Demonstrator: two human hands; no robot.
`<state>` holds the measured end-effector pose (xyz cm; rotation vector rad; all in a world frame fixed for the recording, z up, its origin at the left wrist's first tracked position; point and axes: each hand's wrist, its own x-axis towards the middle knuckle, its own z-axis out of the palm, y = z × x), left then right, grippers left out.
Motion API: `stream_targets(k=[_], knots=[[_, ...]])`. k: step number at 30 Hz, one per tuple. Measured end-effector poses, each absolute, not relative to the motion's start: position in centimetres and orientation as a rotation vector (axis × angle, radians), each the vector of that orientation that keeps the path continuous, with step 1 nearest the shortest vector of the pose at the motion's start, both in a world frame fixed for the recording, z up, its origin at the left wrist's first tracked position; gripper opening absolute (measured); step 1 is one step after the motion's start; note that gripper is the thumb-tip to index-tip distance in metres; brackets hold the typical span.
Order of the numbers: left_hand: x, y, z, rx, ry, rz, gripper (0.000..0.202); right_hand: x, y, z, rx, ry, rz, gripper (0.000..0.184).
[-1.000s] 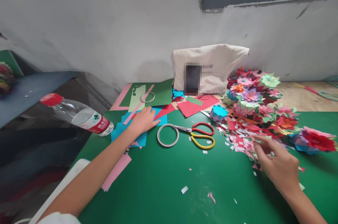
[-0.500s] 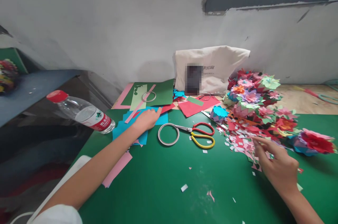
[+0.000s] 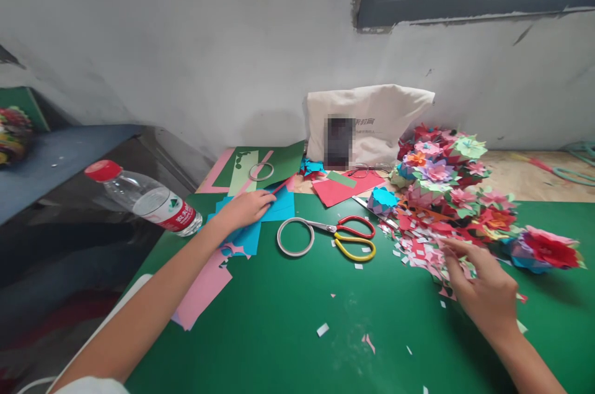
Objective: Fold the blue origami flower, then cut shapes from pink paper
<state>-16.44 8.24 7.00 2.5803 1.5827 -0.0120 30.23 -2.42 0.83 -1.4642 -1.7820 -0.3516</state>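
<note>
- Your left hand (image 3: 248,209) is at the centre of the frame, palm down, and looks to be pinching the edge of a red sheet (image 3: 282,184) between thumb and fingers. That edge seems tipped up a bit.
- Right under that hand you've got blue sheets (image 3: 280,208), with pink sheets (image 3: 207,292) poking out below your forearm, lower left of centre.
- Your right hand (image 3: 486,288) is at the lower right, thumb and index finger bent close together by the paper scraps (image 3: 421,250). Can't tell if there's a bit of paper between them.
- Between your hands: scissors (image 3: 331,228) with one red and one yellow handle, blade tips reaching the rim of a tape ring (image 3: 296,254).
- Just past your left hand, a dark green sheet (image 3: 286,161) has a second ring (image 3: 261,179) lying over it.
- Beyond your right hand there's a big heap of paper flowers (image 3: 434,174), plus a red-and-pink flower (image 3: 548,248) at the right.
- Red-capped bottle (image 3: 165,211) leaning at an angle, left of the frame.
- Cloth bag (image 3: 381,134) by the wall, upper middle.
</note>
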Motion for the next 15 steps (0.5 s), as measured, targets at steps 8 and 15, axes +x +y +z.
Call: stream_targets(k=[8, 15], knots=[[-14.8, 8.5, 7.2, 2.529, 1.663, -0.303, 0.035, 29.9, -2.3, 1.0, -1.439, -1.806, -0.328, 0.019], [-13.8, 7.7, 6.8, 2.493, 1.755, -0.356, 0.036, 28.9, -1.8, 0.6, -1.337, -1.91, -0.322, 0.015]])
